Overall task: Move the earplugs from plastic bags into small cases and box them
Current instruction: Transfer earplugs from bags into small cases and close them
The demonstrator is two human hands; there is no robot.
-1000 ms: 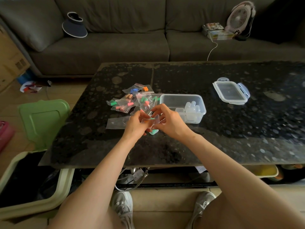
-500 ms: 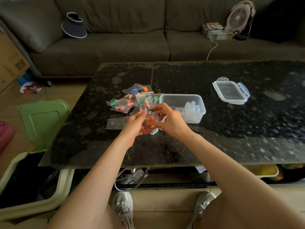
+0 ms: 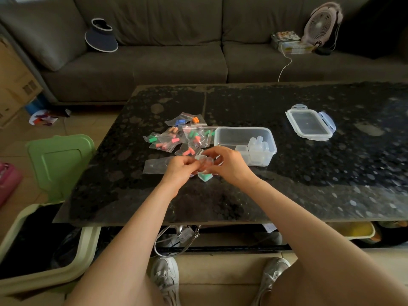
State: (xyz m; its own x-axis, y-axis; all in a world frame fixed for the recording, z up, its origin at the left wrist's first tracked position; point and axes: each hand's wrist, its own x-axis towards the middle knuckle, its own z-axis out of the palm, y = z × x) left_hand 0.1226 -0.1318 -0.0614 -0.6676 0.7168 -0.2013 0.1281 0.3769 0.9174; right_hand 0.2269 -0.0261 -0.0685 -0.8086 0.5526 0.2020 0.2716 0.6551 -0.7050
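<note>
Fingers [image 3: 191, 162] of the left hand [image 3: 180, 170] are curled inward, their tips pinching a small clear piece [image 3: 206, 161] just above the table [image 3: 287, 195]. The right hand [image 3: 230, 165] meets it from the other side: its fingers [image 3: 212, 152] arch over the top of the same piece and close on it, so both hands grip it between them. Whether this piece is a bag or a case is too blurred to tell.

Directly beneath the hands a mint-green piece [image 3: 205, 177] lies on the tabletop. An empty flat bag [image 3: 155, 166] lies at the left hand's outer side, partly under it. Beyond the hands sits a loose pile of bags of earplugs [image 3: 183, 138], with pink, green, orange and blue plugs showing through the plastic. Just right of the pile stands the open clear box [image 3: 242, 130], with several small cases [image 3: 257, 145] gathered in its right half. The box's lid [image 3: 309, 124] lies flat on the table, well apart to the right.

Behind the table runs a grey sofa [image 3: 154, 62] carrying a dark visor [image 3: 101, 36] and a small fan [image 3: 320, 23].
</note>
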